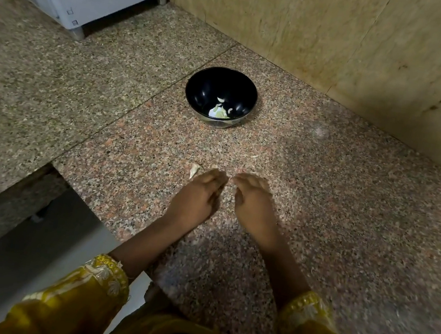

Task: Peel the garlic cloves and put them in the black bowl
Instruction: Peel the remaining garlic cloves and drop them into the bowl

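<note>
my left hand (pixel 197 196) and right hand (pixel 254 202) hover close together, blurred; grip i cannot tell. clove (pixel 194 170) just beside left hand; bowl (pixel 212 79) toward table's (pixel 331 200) far edge.

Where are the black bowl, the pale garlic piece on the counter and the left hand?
black bowl (pixel 211 85): head view, bare inner wall at the far side.
pale garlic piece (pixel 194 170): head view, its middle.
left hand (pixel 198 195): head view, back of the hand.

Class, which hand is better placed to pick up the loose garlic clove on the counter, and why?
Probably left: the garlic clove lies just beside the left hand; the right hand is farther off.
</note>
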